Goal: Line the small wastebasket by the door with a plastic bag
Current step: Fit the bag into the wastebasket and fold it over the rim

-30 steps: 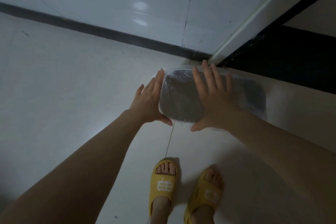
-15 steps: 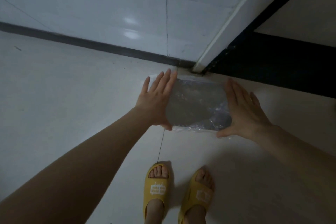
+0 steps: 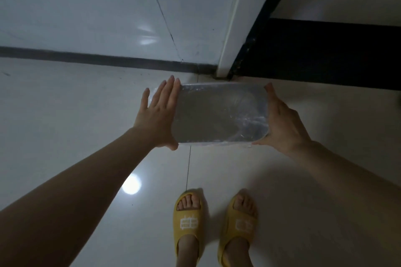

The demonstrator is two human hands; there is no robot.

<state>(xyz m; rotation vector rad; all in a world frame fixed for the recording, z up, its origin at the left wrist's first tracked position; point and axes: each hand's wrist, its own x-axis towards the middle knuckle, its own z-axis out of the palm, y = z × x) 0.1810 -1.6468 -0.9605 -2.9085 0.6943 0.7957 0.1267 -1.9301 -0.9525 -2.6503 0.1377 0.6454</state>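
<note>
A small rectangular wastebasket (image 3: 217, 85) stands on the floor by the door frame, seen from above. A clear plastic bag (image 3: 247, 122) lines it; its film is stretched over the rim and crinkled near the right end. My left hand (image 3: 158, 119) lies flat against the bag-covered left end, fingers straight and thumb hooked at the near corner. At the right end, my right hand (image 3: 282, 123) clasps the rim with its thumb along the near edge. The basket's outer walls are hidden.
The basket sits close to a tiled wall with a dark baseboard (image 3: 108, 60), beside a white door frame (image 3: 235, 28) and a dark threshold (image 3: 314, 54). My feet in yellow slippers (image 3: 187, 221) stand on the glossy white floor just in front.
My right hand slid from over the basket's opening out to its right end. My left hand stayed at the left end. The view tilted so the basket now sits squarer between my hands.
</note>
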